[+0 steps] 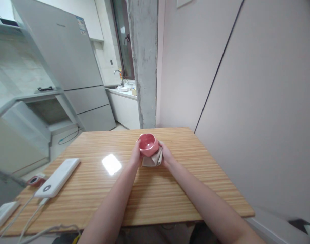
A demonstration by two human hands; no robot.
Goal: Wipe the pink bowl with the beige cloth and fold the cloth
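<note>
You have the pink bowl [147, 144] lifted just above the far middle of the table [155, 189], your left hand [136, 156] closed on its near-left side and your right hand [165, 156] pressing a beige cloth [153, 160] under it. Judging by this, wiping is under way, the inside looking clean. The bowl's underside and your fingertips are hidden.

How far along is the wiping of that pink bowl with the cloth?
Done: nothing I can confirm; the pink bowl shows no visible dirt, but it is small in view. In hand: left hand steadies the bowl above the wooden table, and right hand presses a beige cloth against its underside. Left: setting bowl and cloth down, apparently.
</note>
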